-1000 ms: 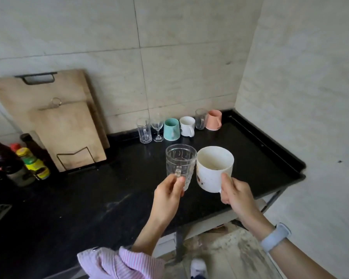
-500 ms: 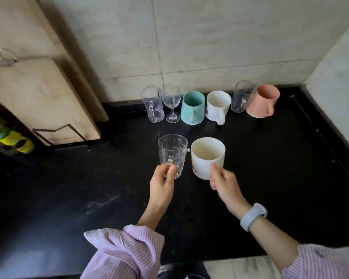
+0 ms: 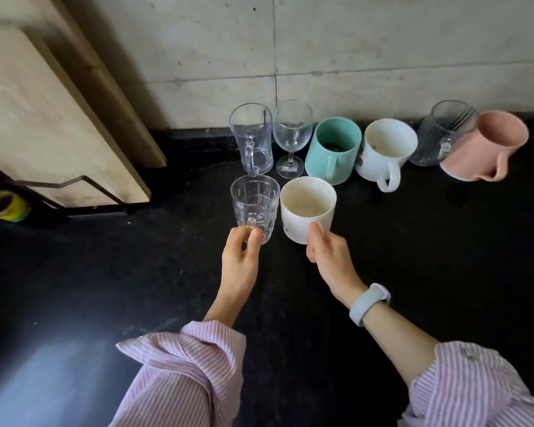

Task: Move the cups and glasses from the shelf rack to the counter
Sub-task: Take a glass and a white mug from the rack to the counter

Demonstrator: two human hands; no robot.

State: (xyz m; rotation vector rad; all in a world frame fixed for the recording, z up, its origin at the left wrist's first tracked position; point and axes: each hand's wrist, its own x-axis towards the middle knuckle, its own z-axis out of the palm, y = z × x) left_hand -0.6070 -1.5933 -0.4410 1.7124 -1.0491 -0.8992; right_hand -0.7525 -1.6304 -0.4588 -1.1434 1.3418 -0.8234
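Observation:
My left hand (image 3: 240,260) grips the handle of a clear patterned glass mug (image 3: 254,204). My right hand (image 3: 327,254) holds a white mug (image 3: 305,208) by its handle side. Both cups are side by side, just in front of a row along the wall on the black counter (image 3: 413,257): a clear glass mug (image 3: 253,140), a wine glass (image 3: 291,134), a teal mug (image 3: 333,149), a white mug (image 3: 384,152), a clear glass (image 3: 441,134) and a pink cup (image 3: 490,146). Whether the two held cups touch the counter is unclear.
Two wooden cutting boards (image 3: 43,118) lean in a wire stand (image 3: 74,183) at the left against the tiled wall (image 3: 352,50). Yellow-capped bottles (image 3: 3,201) sit at the far left edge. A pale watch band (image 3: 369,303) circles my right wrist.
Both hands carried the glass mug and white mug forward toward the row at the wall, and the view has closed in on the counter.

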